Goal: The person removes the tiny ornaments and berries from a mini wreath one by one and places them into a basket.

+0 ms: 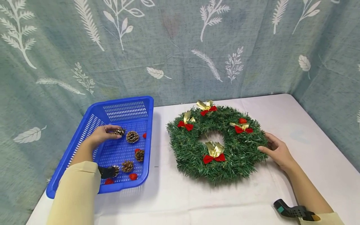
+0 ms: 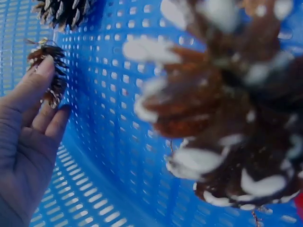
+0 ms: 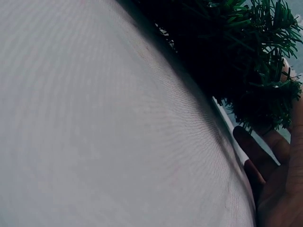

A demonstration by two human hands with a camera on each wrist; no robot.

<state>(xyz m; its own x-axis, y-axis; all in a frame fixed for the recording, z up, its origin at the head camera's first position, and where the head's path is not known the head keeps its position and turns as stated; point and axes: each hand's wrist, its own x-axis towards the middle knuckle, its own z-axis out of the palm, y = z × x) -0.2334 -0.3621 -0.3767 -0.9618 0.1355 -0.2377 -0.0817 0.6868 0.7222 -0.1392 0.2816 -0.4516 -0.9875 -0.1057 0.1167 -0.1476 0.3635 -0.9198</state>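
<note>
My left hand [image 1: 99,136] reaches into the blue basket [image 1: 150,134] and pinches a small brown pine cone [image 1: 120,131] between thumb and fingers. In the left wrist view that cone, its scales tipped pale, sits at the fingertips near the basket's mesh. On the table lies a green wreath [image 1: 187,153] carrying several red bows with gold ribbon and one red berry-like piece [image 1: 242,120]. My right hand [image 1: 278,151] holds the wreath's right edge, thumb on the upper side and fingers round the outside. From the right wrist, fingers [image 3: 258,151] show beneath the green needles.
More pine cones [image 1: 132,137] lie in the basket, along with several red pieces [image 1: 133,177]. A large white-tipped cone [image 2: 189,104] fills much of the left wrist view. White cloth [image 1: 174,200] covers the table, and a patterned curtain [image 1: 174,53] hangs behind it.
</note>
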